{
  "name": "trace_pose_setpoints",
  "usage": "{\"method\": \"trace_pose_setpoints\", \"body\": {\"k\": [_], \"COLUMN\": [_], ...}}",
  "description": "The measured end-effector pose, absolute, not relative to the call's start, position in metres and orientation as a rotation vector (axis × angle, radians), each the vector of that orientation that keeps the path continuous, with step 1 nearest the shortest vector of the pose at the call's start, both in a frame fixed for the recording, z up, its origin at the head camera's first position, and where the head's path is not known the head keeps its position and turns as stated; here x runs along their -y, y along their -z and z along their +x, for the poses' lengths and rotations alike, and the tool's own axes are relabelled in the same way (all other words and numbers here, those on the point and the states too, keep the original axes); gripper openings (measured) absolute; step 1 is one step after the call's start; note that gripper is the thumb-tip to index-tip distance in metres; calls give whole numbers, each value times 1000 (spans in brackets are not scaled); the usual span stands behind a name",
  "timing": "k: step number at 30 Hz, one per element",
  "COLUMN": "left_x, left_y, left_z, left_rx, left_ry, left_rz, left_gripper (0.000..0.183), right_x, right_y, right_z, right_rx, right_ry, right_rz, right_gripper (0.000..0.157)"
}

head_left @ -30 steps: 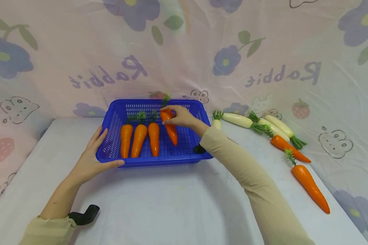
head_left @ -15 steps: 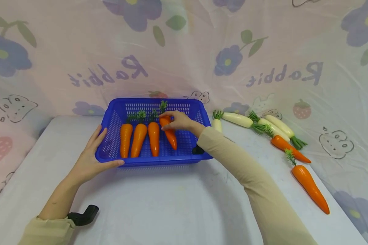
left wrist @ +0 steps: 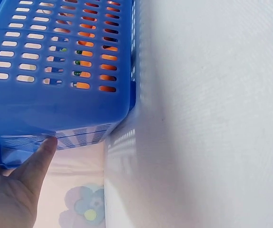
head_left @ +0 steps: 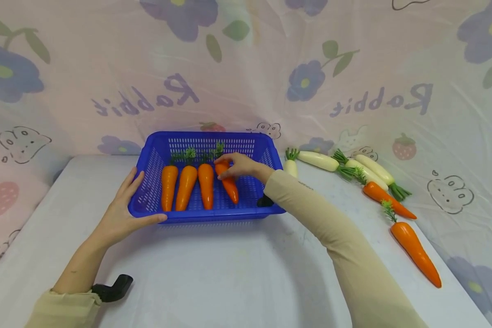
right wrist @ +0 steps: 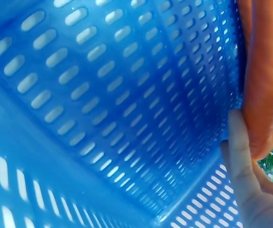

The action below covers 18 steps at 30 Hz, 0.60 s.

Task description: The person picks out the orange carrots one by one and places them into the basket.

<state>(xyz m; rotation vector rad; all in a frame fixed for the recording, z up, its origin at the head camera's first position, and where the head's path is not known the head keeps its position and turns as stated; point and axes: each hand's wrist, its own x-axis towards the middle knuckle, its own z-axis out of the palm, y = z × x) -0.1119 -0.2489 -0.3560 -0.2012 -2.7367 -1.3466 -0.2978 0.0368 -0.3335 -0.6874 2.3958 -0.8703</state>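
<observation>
A blue plastic basket point(head_left: 225, 213) with slotted walls stands on the white table. Three orange carrots point(head_left: 187, 187) with green tops lie side by side in its left half. Just right of them, my right hand point(head_left: 243, 166) pinches a further carrot point(head_left: 233, 190) near its leafy end, its tip pointing toward the basket's front. In the right wrist view, fingers lie along this carrot point(right wrist: 268, 76). My left hand point(head_left: 116, 217) rests on the basket's front left corner, thumb along the front rim and straight fingers on the left side. The left wrist view shows the basket's outer wall point(left wrist: 55, 107) beside that hand.
To the right lie several white radishes point(head_left: 317, 160) with green tops, one partly hidden by the right sleeve. Two more carrots point(head_left: 415, 250) lie near the table's right edge. A patterned cloth point(head_left: 246, 68) hangs behind the table.
My right hand has lowered the pinched carrot slightly toward the basket's bottom and front, with a small shift rightward at the end. My left hand keeps its place on the basket.
</observation>
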Motion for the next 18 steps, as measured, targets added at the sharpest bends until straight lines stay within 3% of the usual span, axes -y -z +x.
{"method": "trace_pose_setpoints", "body": {"k": [18], "left_x": [249], "left_y": [357], "left_z": [-112], "left_rx": [2731], "left_ry": [1358], "left_rz": [-204], "left_gripper": [114], "right_x": [-37], "right_y": [332], "right_z": [-294], "right_rx": [-2256], "right_ry": [798], "right_rz": [-649], "right_gripper": [63]}}
